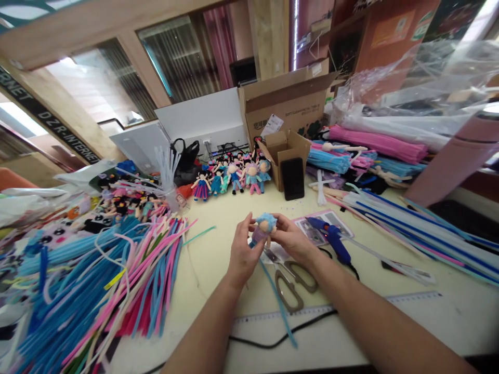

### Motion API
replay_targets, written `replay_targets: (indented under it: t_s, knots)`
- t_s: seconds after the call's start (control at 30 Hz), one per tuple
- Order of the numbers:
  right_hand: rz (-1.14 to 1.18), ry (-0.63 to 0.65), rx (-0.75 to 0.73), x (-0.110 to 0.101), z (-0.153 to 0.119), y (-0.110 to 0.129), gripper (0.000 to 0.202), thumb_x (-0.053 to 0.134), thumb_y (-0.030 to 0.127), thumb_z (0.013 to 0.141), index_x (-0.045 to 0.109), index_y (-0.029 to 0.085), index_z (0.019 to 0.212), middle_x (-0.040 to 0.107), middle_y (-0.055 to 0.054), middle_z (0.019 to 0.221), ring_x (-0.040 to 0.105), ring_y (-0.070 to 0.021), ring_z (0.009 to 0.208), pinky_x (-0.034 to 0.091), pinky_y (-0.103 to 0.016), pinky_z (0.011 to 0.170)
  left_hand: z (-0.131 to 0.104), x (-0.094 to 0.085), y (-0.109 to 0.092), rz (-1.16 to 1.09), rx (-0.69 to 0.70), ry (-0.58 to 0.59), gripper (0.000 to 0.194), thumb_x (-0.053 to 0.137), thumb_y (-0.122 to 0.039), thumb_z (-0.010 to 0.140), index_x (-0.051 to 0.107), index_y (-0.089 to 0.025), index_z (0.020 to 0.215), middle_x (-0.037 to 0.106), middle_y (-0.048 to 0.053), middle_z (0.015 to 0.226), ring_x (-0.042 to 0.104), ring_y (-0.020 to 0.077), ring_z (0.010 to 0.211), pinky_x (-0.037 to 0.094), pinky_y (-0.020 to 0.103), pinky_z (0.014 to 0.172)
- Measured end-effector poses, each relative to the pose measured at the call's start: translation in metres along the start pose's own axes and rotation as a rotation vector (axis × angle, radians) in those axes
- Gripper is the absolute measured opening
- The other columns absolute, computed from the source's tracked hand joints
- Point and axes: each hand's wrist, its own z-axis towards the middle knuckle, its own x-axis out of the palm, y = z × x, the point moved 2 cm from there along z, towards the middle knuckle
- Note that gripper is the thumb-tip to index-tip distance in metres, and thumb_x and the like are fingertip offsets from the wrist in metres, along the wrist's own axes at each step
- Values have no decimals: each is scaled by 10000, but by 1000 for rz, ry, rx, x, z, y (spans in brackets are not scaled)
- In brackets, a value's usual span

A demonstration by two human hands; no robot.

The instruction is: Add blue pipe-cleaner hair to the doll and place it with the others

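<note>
A small pipe-cleaner doll (266, 223) with fuzzy light-blue hair, a pale face and a lilac body is held upright over the table. My left hand (244, 252) is closed around its body, thumb in front. From the other side, the fingers of my right hand (292, 239) close on the doll near its head; the fingertips are partly hidden behind it. Below my hands lie scissors (289, 298) with grey-brown handles, and beside them a light-blue pipe cleaner (278, 304). A blue glue gun (331, 240) rests to the right of my right hand.
Bundles of pipe cleaners (89, 280) cover the left side; more (409, 223) lie right. Finished dolls (234, 176) stand at the back beside a small carton (278, 150) and a phone (292, 179). A ruler (413, 297), black cable (273, 344) and pink bottle (452, 161) are near.
</note>
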Motion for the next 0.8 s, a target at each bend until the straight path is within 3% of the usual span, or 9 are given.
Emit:
replay_targets:
  t_s: [0.23,0.4,0.6,0.8]
  knots:
    - [-20,76,-21,0,0,-5,423,774,349,673,582,249,1037,637,3,903,582,-146,741,451,-257,611,2,-7,-3,48,-39,-31,613,681,-255,739,441,-234,1303,488,96,1214,557,189,973,471,371,877]
    - [-79,111,-27,2,-2,-4,422,728,347,726,571,244,1104,652,-19,964,599,-167,843,467,-288,715,3,-5,-5,-43,-47,5,406,684,-218,730,556,-223,1115,525,80,1154,539,208,1046,491,319,801]
    - [-126,144,-65,0,-2,-1,444,728,228,703,566,251,1116,638,-23,1065,581,-185,1018,441,-323,877,4,-6,-5,-86,-63,-26,325,664,-193,736,561,-208,1045,556,45,1034,572,130,788,481,260,681]
    - [-133,132,-46,-2,-2,0,474,769,233,666,560,243,1091,640,-16,979,602,-175,907,465,-315,800,3,-6,-3,-129,-105,-30,293,652,-190,732,558,-200,1010,563,32,1016,575,105,720,472,242,650]
